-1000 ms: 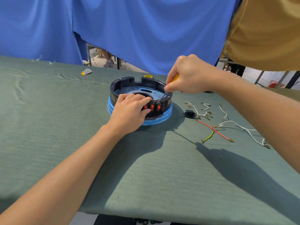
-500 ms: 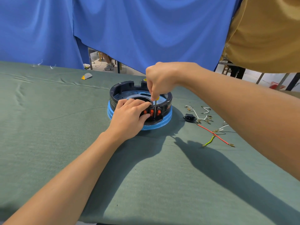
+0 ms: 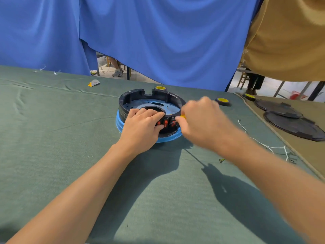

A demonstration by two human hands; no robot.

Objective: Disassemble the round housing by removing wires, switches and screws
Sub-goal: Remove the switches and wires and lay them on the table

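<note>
On green cloth (image 3: 52, 138), left fingers (image 3: 146, 113) grip housing (image 3: 137, 95), right fingers (image 3: 183, 125) pinch yellow tool (image 3: 182, 116), forearm (image 3: 263, 164) crossing wires (image 3: 242, 126)

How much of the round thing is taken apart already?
Partway. Done: a white wire lies loose on the cloth, out of the housing. In hand: the left hand grips the housing's wall while the right hand holds a yellow-handled tool at the red switches. Left: those switches still sit in the wall; any screws are too small to see.
</note>
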